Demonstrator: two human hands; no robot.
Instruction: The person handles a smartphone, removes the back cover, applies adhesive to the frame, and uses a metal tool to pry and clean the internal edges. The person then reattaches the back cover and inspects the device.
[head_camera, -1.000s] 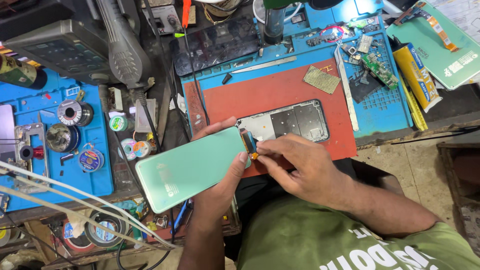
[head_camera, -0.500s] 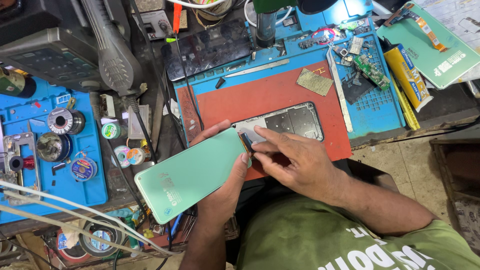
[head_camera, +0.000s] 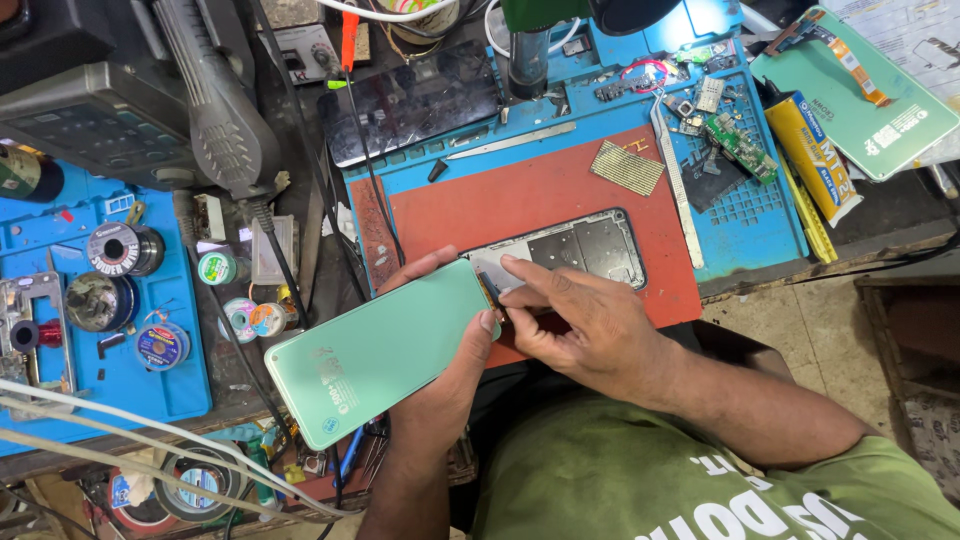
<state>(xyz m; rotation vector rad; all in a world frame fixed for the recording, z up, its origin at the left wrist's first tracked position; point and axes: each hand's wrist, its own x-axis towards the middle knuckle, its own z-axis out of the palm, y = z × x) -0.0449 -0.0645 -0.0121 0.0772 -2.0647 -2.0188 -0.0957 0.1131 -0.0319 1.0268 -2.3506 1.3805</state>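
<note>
Over the red mat (head_camera: 540, 195), my left hand (head_camera: 440, 385) gripped the mint back cover (head_camera: 380, 352). Right hand (head_camera: 585, 325) pinched something tiny at its edge, just beside the phone frame (head_camera: 590, 245).

Single head view, looking steeply down, close over workbench (head_camera: 560, 190).
</note>
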